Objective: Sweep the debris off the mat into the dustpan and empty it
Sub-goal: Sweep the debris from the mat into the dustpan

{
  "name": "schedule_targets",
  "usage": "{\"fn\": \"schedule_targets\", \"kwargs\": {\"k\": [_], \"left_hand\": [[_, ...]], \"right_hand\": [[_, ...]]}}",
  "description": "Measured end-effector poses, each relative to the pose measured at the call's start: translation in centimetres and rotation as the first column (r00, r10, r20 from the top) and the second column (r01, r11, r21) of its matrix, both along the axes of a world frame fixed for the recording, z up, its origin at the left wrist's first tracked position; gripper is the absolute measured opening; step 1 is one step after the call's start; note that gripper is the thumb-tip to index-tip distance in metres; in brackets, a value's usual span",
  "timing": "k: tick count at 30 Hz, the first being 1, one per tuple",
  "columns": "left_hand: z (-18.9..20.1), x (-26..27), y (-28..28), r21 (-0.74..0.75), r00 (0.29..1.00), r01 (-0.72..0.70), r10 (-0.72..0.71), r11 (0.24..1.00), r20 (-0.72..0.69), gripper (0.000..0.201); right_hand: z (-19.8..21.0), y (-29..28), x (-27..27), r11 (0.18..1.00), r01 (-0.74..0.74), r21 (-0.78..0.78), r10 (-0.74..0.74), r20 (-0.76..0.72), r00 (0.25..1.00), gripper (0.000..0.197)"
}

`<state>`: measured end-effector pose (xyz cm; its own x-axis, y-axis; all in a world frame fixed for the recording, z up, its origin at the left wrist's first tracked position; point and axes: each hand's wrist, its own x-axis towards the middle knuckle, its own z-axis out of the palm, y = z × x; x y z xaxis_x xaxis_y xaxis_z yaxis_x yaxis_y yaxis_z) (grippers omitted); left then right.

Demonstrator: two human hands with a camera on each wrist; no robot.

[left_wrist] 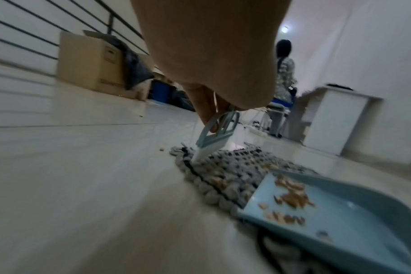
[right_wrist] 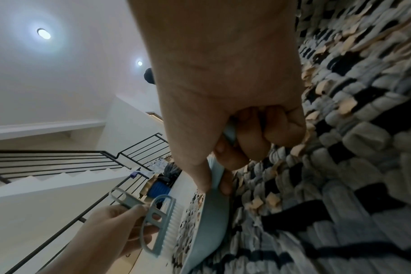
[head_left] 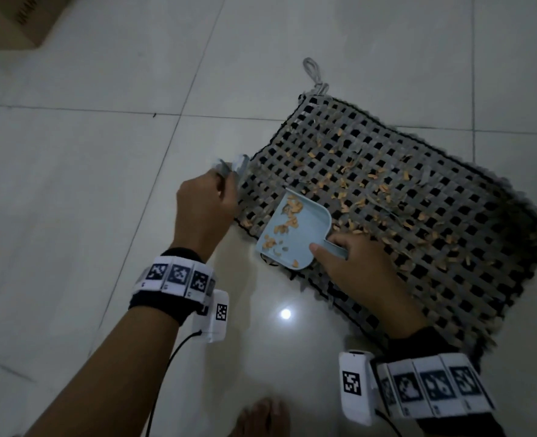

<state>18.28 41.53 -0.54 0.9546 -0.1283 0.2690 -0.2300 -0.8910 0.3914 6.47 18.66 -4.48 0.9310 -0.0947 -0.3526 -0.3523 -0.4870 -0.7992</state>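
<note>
Your left hand (head_left: pixel 202 212) pinches the brush (right_wrist: pixel 161 224) at the mat's (head_left: pixel 418 190) edge; your right hand (head_left: pixel 352 263) clasps the dustpan (head_left: pixel 295 230) handle, debris (head_left: pixel 287 212) inside.

The mat (head_left: pixel 418 197) is woven in a grey and black check with a black edge. The debris (head_left: pixel 349 184) on it is pale orange-tan. The dustpan (head_left: pixel 305 234) and the brush (right_wrist: pixel 157 222) are light blue, the brush's bristles white. The floor tiles (head_left: pixel 103 152) are glossy off-white.

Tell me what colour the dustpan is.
Light blue dustpan, clearest in the head view.
</note>
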Motion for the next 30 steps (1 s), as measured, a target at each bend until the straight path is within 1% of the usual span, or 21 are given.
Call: {"fn": "schedule_targets", "kwargs": {"k": [1,3,6,7,8,10,12,14,15,17,20,22,23,25,26,28,30], "left_hand": [[0.0,-0.6,-0.4,0.077,0.999,0.031,-0.032,0.997,0.013,0.037],[0.0,-2.0,-1.6,0.146,0.995,0.097,-0.101,0.984,0.016,0.034],[-0.2,-3.8,-3.2,0.118,0.976,0.218,-0.217,0.969,-0.02,0.025],[-0.2,-4.1,-3.5,0.103,0.972,0.234,-0.233,0.967,-0.014,0.026],[-0.1,-4.2,-3.6,0.089,0.974,0.226,-0.227,0.97,-0.002,0.03],[0.2,-3.6,-3.0,0.061,0.988,0.152,-0.154,0.987,0.033,0.037],[0.2,-2.8,-1.8,0.048,0.995,0.073,-0.076,0.996,0.061,0.033],[0.0,-2.3,-0.9,0.064,0.999,0.006,-0.009,0.998,0.049,0.034],[-0.2,-2.3,-0.9,0.082,0.999,-0.006,0.002,0.997,0.042,0.035],[-0.3,-3.0,-2.0,0.096,0.999,0.046,-0.048,0.994,0.019,0.031],[-0.5,-4.8,-4.5,0.089,0.978,0.208,-0.204,0.974,-0.045,0.019],[-0.5,-5.7,-5.8,0.078,0.962,0.273,-0.272,0.959,-0.025,0.017],[-0.2,-5.7,-6.1,0.05,0.962,0.274,-0.274,0.96,-0.005,0.02],[0.4,-5.0,-6.0,-0.033,0.975,0.223,-0.223,0.974,0.021,0.032],[0.7,-4.4,-5.6,-0.057,0.985,0.172,-0.17,0.983,0.036,0.037],[1.2,-3.0,-4.2,-0.065,0.997,0.036,-0.031,0.997,0.071,0.042],[1.1,-1.8,-2.6,-0.041,0.997,-0.053,0.055,0.998,0.056,0.043]], "right_hand": [[-0.1,0.0,0.0,1.0,0.0,-0.003,0.0,-0.003,1.0,0.032],[-0.2,-0.2,0.1,1.0,0.007,-0.001,-0.007,-0.017,1.0,0.032],[-0.5,-0.4,0.2,1.0,0.016,0.015,-0.015,-0.029,0.999,0.032],[-0.6,-0.5,0.2,1.0,0.016,0.022,-0.015,-0.029,0.999,0.033],[-0.7,-0.5,0.2,1.0,0.015,0.024,-0.014,-0.028,0.999,0.033],[-0.8,-0.5,0.2,1.0,0.01,0.024,-0.009,-0.028,1.0,0.033],[-0.8,-0.5,0.2,1.0,0.011,0.021,-0.011,-0.024,1.0,0.034],[-0.8,-0.5,0.2,1.0,0.012,0.023,-0.012,-0.024,1.0,0.034],[-0.8,-0.5,0.2,1.0,0.013,0.026,-0.012,-0.027,1.0,0.034],[-0.8,-0.5,0.2,0.999,0.013,0.033,-0.011,-0.034,0.999,0.033],[-1.0,-0.6,0.2,0.999,0.011,0.042,-0.01,-0.021,1.0,0.034],[-1.1,-0.7,0.2,0.999,0.004,0.053,-0.003,-0.011,1.0,0.033],[-1.2,-0.7,0.1,0.998,0.001,0.056,-0.001,-0.012,1.0,0.033],[-1.4,-0.8,0.1,0.998,0.0,0.058,0.0,-0.007,1.0,0.037],[-1.5,-0.8,0.0,0.998,0.003,0.058,-0.003,-0.001,1.0,0.039],[-1.6,-0.8,-0.1,0.999,0.003,0.053,-0.004,0.008,1.0,0.039],[-1.6,-0.9,-0.1,0.999,0.003,0.054,-0.004,0.008,1.0,0.038]]}}
